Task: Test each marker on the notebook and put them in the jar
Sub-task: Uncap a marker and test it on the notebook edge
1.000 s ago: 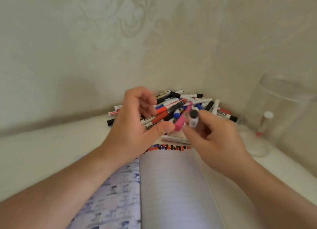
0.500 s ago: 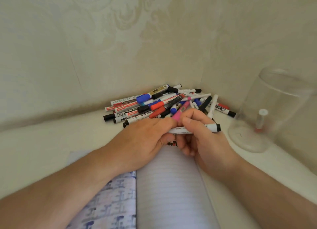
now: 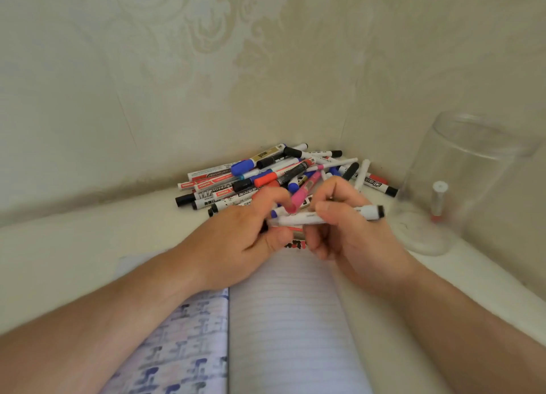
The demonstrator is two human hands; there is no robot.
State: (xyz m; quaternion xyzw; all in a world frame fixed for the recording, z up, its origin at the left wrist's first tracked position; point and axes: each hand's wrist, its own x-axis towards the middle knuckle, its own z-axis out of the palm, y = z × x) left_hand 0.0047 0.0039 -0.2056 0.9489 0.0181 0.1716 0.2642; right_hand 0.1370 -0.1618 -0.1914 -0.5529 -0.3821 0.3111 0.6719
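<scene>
We find the white marker (image 3: pixel 307 217) held level above the top of the open notebook (image 3: pixel 283 319), both hands grasping it: the right hand (image 3: pixel 351 231) round the barrel, the left hand (image 3: pixel 251 240) pinching the near end, in our judgement to draw off its cap. Its far end is black. The jar (image 3: pixel 461 187) stands right, holding one marker (image 3: pixel 438 200); the pile (image 3: pixel 274 178) lies behind on the worktop (image 3: pixel 88 246).
</scene>
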